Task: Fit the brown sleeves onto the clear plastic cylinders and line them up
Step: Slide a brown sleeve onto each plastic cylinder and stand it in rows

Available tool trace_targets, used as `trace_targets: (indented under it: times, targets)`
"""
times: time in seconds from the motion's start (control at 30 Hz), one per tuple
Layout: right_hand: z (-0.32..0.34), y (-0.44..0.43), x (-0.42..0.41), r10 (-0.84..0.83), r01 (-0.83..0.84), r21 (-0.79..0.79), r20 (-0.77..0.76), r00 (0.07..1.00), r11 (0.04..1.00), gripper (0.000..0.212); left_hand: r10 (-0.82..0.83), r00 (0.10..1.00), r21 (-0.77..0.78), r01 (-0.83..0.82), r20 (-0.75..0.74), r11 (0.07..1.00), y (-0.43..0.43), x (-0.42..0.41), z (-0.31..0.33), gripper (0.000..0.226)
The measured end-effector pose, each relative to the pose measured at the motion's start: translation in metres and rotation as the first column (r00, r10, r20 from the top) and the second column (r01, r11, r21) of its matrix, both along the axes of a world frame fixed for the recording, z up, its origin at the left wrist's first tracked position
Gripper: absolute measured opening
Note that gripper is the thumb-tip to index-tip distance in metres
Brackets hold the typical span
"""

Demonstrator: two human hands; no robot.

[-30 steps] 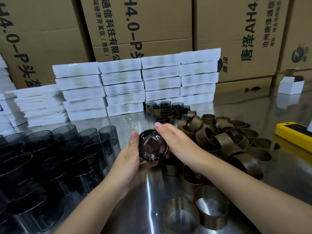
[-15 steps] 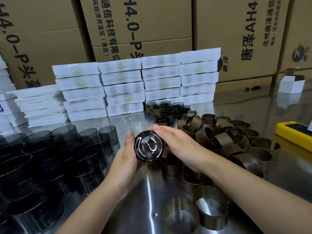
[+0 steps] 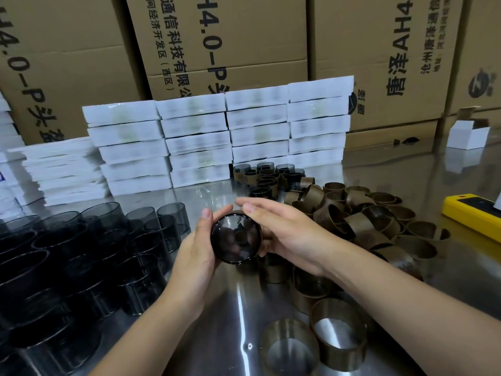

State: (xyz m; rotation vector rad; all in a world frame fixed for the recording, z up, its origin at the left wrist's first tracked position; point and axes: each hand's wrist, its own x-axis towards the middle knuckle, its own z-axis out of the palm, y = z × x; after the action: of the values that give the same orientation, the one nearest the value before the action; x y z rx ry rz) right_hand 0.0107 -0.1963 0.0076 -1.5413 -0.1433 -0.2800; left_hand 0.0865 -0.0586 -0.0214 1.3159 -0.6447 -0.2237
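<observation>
A smoky clear plastic cylinder [image 3: 235, 238] is held in the air just above the table [image 3: 217, 321], its round end turned towards the camera. The left hand [image 3: 193, 256] grips it from the left, thumb lying up along the rim. The right hand [image 3: 287, 234] lies flat against its right side, with straight fingers [image 3: 249, 206] reaching over the top. A thin brown edge shows at the cylinder's far rim (whether that is a sleeve already on it cannot be told).

Loose brown sleeves [image 3: 360, 213] lie heaped to the right, two standing near the front edge. Bare cylinders [image 3: 81, 253] stand crowded on the left. A small group of sleeved cylinders [image 3: 267, 176] stands behind the hands, against stacked white boxes [image 3: 217, 137]. Cardboard cartons [image 3: 230, 44] form the back wall, and a yellow device [image 3: 474, 213] lies at far right.
</observation>
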Motion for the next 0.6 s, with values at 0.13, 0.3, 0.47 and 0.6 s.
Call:
trace_targets:
  times: [0.13,0.3,0.47,0.6]
  targets:
    - [0.005,-0.008,-0.001,0.061,-0.062,0.098,0.019,0.998,0.993,0.05,0.119,0.992,-0.012,-0.12,-0.035,0.993,-0.001,0.002,0.002,0.064]
    - [0.01,-0.007,0.001,-0.105,0.094,0.137,0.072,0.992,0.986,0.038,0.291,0.95,0.056,-0.286,-0.112,0.957,-0.005,0.01,0.002,0.033]
    - [0.037,-0.021,0.014,-0.287,0.299,-0.033,0.192,0.938,0.954,0.038,0.35,0.883,0.294,-0.44,0.312,0.848,-0.01,0.012,-0.007,0.01]
    - [0.056,-0.023,0.05,-0.306,0.366,-0.38,0.21,0.928,0.849,0.039,0.241,0.803,0.414,-0.507,0.545,0.756,-0.01,0.014,-0.016,0.028]
